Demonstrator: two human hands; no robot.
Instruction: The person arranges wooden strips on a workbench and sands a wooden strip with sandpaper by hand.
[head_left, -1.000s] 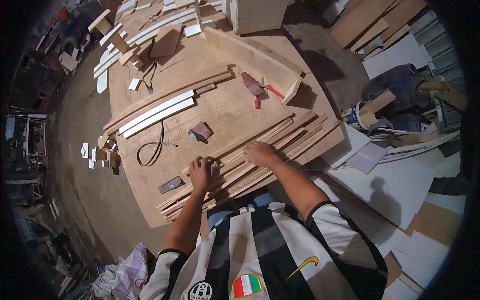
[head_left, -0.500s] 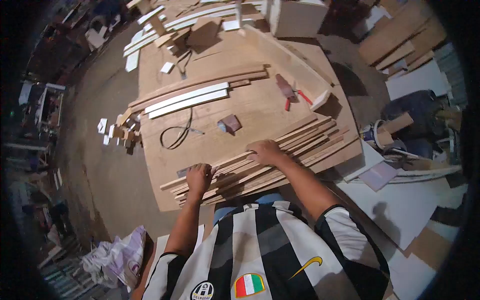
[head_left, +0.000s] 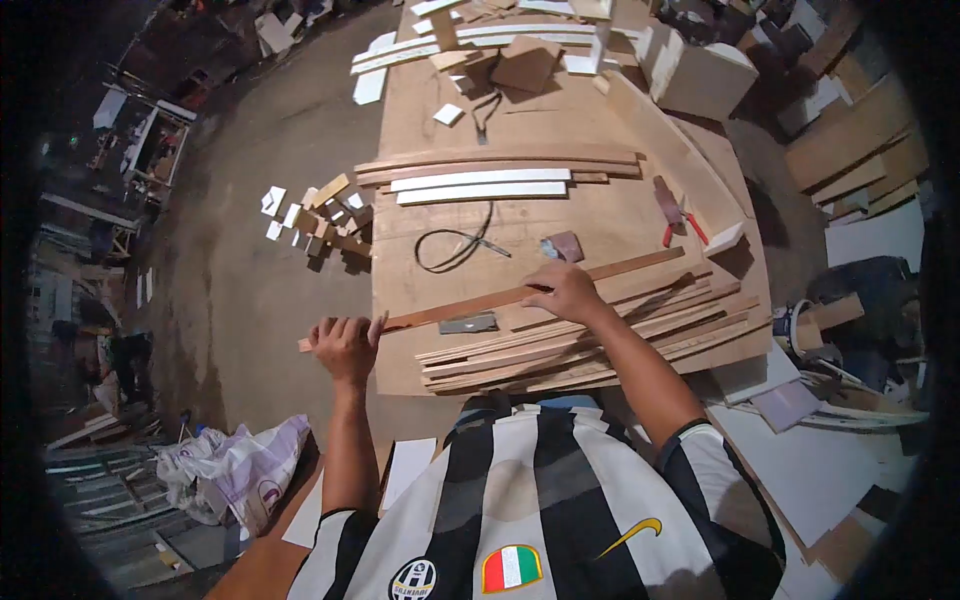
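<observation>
Two hands grasping one wooden strip, plywood table, cluttered workshop, dusty floor.

Shirt black-and-white striped; strip reddish-brown; pliers' handles red; cable black.

A single wooden strip has come away from the pile, which is the landmark here. A moment ago it lay along the pile's far side; now a gap separates them, and its left end sticks out past the edge of the surface, farther left than the pile. The left hand, earlier on the pile's left part, has moved out beyond its left end and grips the strip there. The right hand has gone from on top of the pile to just beyond it, holding the strip. The gray block, partly covered half a second earlier, now shows between strip and pile.
</observation>
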